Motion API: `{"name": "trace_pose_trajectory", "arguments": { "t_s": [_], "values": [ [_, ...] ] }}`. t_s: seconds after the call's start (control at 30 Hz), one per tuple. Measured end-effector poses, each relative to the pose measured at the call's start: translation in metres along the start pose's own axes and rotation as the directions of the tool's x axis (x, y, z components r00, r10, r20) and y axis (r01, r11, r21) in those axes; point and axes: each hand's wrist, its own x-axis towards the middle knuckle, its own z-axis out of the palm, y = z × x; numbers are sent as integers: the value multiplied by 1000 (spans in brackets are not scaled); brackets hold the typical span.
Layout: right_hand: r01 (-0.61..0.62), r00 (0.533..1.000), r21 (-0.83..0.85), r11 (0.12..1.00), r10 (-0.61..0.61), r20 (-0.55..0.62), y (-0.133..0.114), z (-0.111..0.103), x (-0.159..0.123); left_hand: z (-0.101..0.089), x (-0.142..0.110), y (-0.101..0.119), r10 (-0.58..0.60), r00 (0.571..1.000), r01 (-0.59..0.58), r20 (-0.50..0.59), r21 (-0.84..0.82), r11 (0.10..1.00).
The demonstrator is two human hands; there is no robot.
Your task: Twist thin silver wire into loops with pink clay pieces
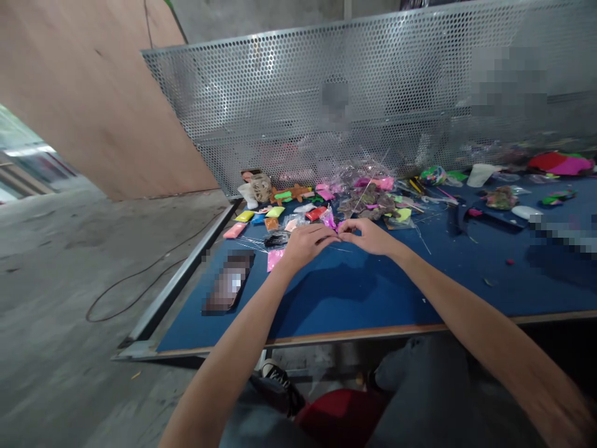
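My left hand and my right hand meet fingertip to fingertip above the blue tabletop. Both are closed in a pinch, and whatever lies between the fingers is too small or hidden to make out. Right behind the fingertips sits a bright purple-pink packet, partly covered by them. Near my left hand are a pink packet, a dark packet and a red packet. Thin pale wires lie to its left.
A phone lies at the table's left. Behind stands a perforated metal panel. Crumpled plastic and grey-brown fuzzy pieces crowd the back. Farther right are a white cup, a white oval piece and a red-pink item.
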Motion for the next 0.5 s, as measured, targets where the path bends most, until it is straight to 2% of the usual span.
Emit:
{"name": "trace_pose_trajectory", "arguments": {
  "t_s": [0.1,0.23,0.37,0.5],
  "values": [
    [49,998,-90,995,-53,-42,-5,2,-1,-2,1,4,-140,990,139,5,-155,978],
    [177,975,-276,945,-207,-83,-11,6,-4,-6,3,7,-262,963,268,60,-299,916],
    [258,946,-398,880,-314,-80,-13,8,-4,-11,6,8,-272,953,304,137,-356,884],
    [253,938,-450,857,-331,-104,-14,8,-3,-14,8,9,-237,965,260,111,-325,909]
  ]
}}
